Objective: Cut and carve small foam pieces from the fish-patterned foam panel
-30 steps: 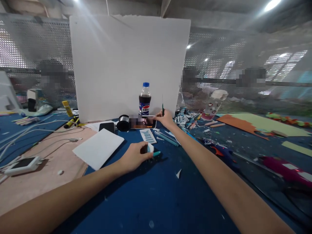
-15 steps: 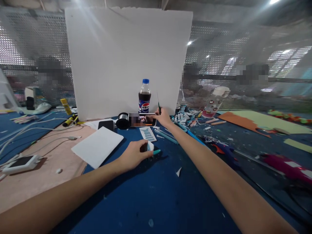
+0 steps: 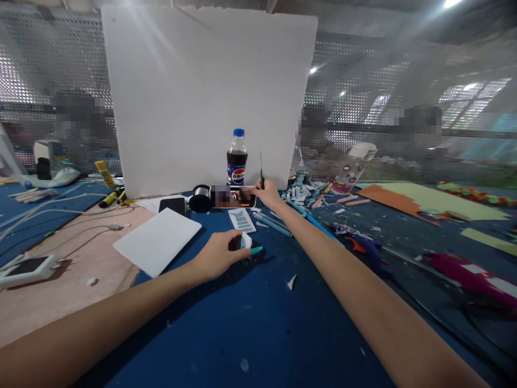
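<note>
My left hand [image 3: 216, 257] rests on the blue table and is closed round a small white piece [image 3: 245, 241] with a teal tip [image 3: 256, 250] sticking out. Far ahead, my right hand [image 3: 270, 195] is stretched out and closed on a thin green-handled tool [image 3: 261, 173] that points straight up. That hand touches the right end of a phone [image 3: 233, 197] lying on its side in front of a cola bottle [image 3: 236, 164]. A small printed card [image 3: 242, 220] lies between my two hands.
A big white foam board [image 3: 202, 91] stands at the back. A white sheet [image 3: 157, 248], a dark phone [image 3: 172, 205], a wire spool [image 3: 200, 198], teal pens [image 3: 274, 224], paper scraps [image 3: 301, 194], a glue gun [image 3: 367, 249], cables [image 3: 60, 215] and a white device [image 3: 26, 269] lie around. Other people sit behind mesh.
My right hand with the green tool shifted slightly left towards the phone. My left hand stays on the white piece. The view tilted a little.
</note>
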Demonstrator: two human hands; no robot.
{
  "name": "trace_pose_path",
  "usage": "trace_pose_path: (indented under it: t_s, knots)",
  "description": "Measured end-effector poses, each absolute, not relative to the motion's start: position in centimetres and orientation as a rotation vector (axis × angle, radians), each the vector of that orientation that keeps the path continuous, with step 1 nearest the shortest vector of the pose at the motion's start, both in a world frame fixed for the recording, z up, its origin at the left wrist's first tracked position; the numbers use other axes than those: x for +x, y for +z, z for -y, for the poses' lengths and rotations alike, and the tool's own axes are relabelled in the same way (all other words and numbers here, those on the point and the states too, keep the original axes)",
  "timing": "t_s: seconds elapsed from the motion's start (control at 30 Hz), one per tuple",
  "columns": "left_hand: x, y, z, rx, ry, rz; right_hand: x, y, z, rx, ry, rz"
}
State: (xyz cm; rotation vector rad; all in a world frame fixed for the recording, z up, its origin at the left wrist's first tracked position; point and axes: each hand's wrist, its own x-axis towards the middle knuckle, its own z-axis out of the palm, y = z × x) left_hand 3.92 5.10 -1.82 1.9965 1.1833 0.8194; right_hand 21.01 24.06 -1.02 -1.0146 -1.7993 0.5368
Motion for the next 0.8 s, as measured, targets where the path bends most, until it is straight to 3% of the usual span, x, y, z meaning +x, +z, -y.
trace_pose_path:
  t_s: [0.8]
  knots:
    - [3.96,-2.09,-5.32,2.022,0.801,-1.227,21.0,-1.26,-23.63,-1.055,0.503,1.756]
